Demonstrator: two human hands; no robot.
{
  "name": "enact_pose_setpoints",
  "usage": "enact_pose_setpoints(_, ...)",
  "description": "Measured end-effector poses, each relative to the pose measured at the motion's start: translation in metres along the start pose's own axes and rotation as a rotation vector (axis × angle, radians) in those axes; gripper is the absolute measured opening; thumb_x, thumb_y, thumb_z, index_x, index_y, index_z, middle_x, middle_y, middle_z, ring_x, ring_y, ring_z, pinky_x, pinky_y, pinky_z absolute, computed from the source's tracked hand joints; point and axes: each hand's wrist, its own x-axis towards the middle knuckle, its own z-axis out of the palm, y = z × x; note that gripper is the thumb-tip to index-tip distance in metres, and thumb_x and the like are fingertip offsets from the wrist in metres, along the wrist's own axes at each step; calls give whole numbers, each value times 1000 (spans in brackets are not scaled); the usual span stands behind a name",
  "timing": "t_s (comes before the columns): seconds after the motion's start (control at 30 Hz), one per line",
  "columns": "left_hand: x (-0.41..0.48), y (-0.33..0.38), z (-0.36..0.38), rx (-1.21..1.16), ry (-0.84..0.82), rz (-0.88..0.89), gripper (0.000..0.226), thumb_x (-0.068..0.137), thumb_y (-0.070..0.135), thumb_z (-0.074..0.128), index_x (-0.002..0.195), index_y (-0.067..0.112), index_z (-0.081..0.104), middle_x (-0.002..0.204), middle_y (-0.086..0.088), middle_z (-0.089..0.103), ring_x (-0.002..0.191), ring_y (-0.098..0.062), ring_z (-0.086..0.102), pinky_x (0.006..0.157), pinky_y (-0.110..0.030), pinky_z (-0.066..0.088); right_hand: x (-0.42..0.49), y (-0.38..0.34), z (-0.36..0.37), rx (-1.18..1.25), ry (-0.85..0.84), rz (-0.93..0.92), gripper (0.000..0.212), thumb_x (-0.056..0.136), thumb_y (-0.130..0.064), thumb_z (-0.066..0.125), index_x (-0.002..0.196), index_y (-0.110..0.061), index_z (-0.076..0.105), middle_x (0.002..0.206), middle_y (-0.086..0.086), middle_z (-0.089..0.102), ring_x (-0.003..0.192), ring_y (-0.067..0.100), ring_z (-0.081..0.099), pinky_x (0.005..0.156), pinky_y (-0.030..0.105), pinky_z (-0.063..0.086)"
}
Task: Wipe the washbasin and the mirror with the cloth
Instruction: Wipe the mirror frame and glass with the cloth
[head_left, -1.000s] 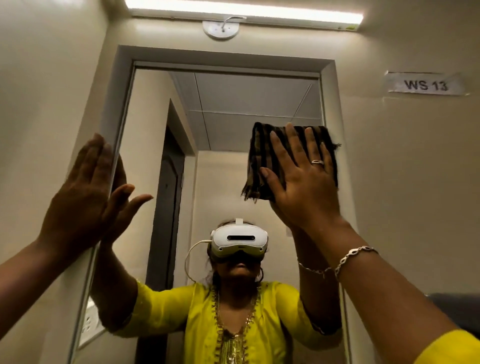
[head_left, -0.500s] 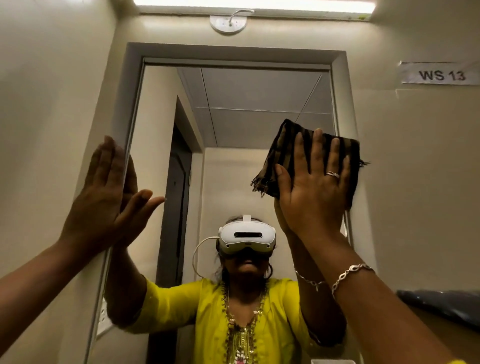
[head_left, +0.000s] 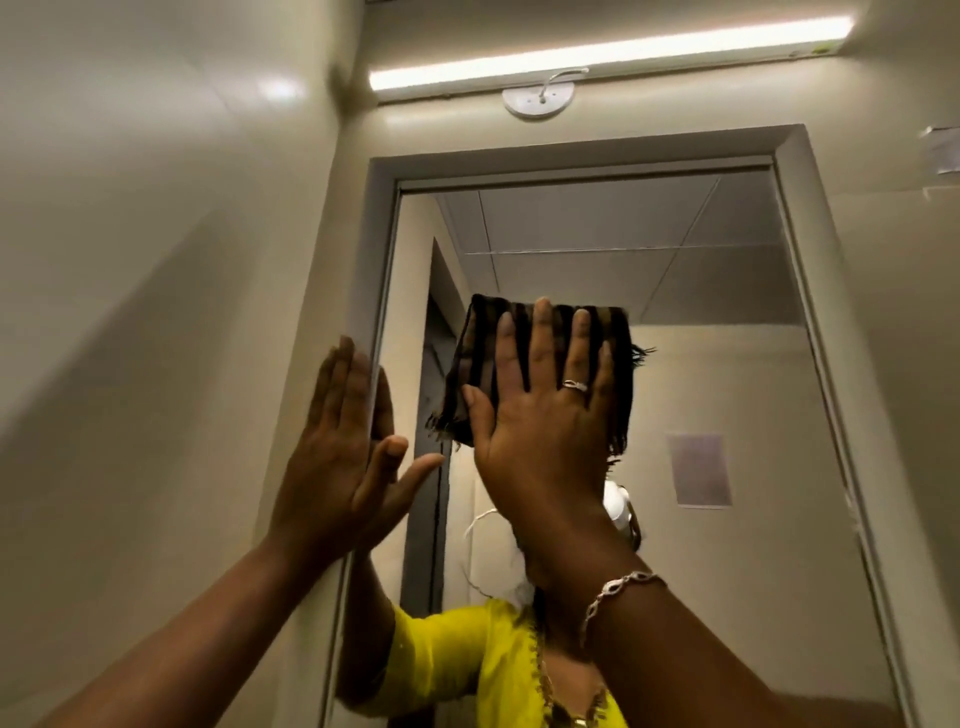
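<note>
Blocking most of the reflected person, the right hand (head_left: 540, 431) and forearm are covering the mirror (head_left: 701, 364) centre. A paper label (head_left: 943, 150) top right is getting cut off by the edge; it's blurred, text unreadable. The right hand is pressing flat, fingers straight & spread, on the folded dark striped cloth (head_left: 480, 364), which is lying against the upper-centre glass. The left hand (head_left: 332, 467) is resting open, fingers straight & together, against the frame (head_left: 363, 260) on the mirror's left.

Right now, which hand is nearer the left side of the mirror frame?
Left. The left hand rests flat against the mirror frame there; the right hand presses the cloth on the glass, further right.
</note>
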Motion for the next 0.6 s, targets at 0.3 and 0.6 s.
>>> enact_pose_setpoints(0.3,-1,2,-2,-222,67,-32,90,77,78,-1,140,15,2,154,-6,4,145,-21,4,117,-38,14,12,-54,17,97,-82,-178,65,95,-52,14,145,-22,-14,154,7,-23,128,31,-40,100,48,-33)
enact_pose_setpoints(0.6,-1,2,-4,-176,98,33,91,84,72,5,140,1,10,151,-14,13,142,-31,14,112,-49,27,8,-48,16,118,-132,-324,61,96,-51,14,145,-25,-12,142,0,-33,124,26,-45,98,47,-36)
